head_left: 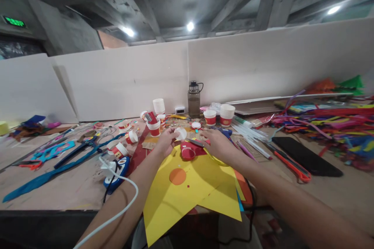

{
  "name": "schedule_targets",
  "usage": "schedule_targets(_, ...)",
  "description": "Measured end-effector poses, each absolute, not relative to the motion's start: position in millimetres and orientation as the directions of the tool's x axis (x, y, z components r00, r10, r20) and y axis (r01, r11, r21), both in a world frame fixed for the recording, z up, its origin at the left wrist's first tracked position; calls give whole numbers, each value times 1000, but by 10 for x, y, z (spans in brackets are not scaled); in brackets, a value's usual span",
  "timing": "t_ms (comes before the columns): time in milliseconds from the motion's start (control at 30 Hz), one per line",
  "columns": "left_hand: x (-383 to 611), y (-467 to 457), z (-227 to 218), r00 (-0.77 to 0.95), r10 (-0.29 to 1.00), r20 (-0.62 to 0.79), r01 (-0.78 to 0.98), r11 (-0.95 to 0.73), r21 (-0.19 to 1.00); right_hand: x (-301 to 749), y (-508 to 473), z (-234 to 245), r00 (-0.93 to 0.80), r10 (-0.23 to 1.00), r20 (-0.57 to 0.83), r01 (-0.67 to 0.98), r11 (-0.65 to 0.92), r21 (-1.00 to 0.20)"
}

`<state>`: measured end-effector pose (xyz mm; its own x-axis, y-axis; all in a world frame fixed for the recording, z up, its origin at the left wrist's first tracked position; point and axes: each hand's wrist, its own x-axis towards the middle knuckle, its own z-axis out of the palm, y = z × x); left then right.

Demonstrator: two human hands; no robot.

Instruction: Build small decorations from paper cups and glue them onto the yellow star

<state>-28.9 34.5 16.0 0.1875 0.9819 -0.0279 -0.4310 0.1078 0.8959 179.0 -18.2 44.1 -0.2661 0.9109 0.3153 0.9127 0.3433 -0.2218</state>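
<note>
My left hand (167,142) is closed, pinching a small white paper disc (181,134) at its edge. My right hand (216,144) is closed around a pair of scissors (195,142) with yellow handles; the blades point left toward the disc. Just below the blades is a red paper cup piece (187,151), its round opening facing me. Under both hands lies a large yellow paper sheet (201,186) that hangs over the table's front edge. An orange paper circle (177,176) rests on the sheet.
Paper cups (153,127) stand behind my left hand, and stacked cups (227,115) behind my right. A water bottle (194,100) is by the white partition (131,81). A power strip (117,177) with a white cable sits left. A black phone (305,156) and cutter (292,167) lie right.
</note>
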Motion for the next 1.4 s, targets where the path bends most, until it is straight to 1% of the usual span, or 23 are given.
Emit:
schedule_targets(33,-287,348,151,189,982,-18,-438,101,893,1717,-139,444,-227,910,347,865,352,-357)
schedule_targets(100,-281,356,130,191,982,10,-452,79,889,1556,-49,411,-199,932,301,710,349,-612)
schedule_targets(133,-277,360,118,191,981,27,-458,65,887,1476,-8,376,-187,937,294,598,346,-723)
schedule_targets(167,-271,363,106,191,981,44,-463,51,885,1406,29,334,-169,940,297,479,342,-808)
schedule_targets(200,-265,365,93,193,979,59,-466,39,884,1349,60,286,-161,939,304,435,344,-832)
schedule_targets(267,-246,361,70,210,974,84,-466,24,884,1291,103,189,-145,936,322,387,353,-852)
schedule_targets(433,-175,292,37,299,949,99,-433,43,900,1415,155,60,-131,931,340,342,364,-866)
schedule_targets(600,-150,251,30,268,955,128,-273,-52,961,1515,190,82,-103,939,327,262,343,-902)
schedule_targets(733,-187,294,5,264,947,185,-159,-146,976,1496,188,102,-103,947,305,205,320,-925)
schedule_targets(800,-211,308,6,252,943,219,-67,-209,976,1490,179,105,-110,950,292,186,308,-933)
schedule_targets(867,-234,302,27,209,927,313,102,-338,935,1488,170,110,-108,952,286,183,302,-936)
schedule_targets(933,-254,282,62,160,874,458,306,-485,819,1483,161,121,-102,952,290,193,305,-933)
schedule_targets(1000,-269,262,97,132,818,560,443,-554,705,1477,153,136,-101,950,294,202,309,-929)
schedule_targets(1033,-273,254,111,126,811,571,470,-555,686,1475,149,142,-103,950,294,203,310,-929)
schedule_targets(1100,-273,249,125,120,848,517,446,-511,735,1478,142,148,-111,952,287,199,304,-932)
schedule_targets(1233,-245,261,117,122,942,313,209,-333,920,1501,135,143,-144,953,268,160,290,-944)
schedule_targets(1300,-228,270,104,110,952,287,155,-301,941,1503,135,137,-162,950,266,129,288,-949)
schedule_targets(1400,-210,292,69,87,955,282,114,-291,950,1475,142,105,-189,946,264,113,288,-951)
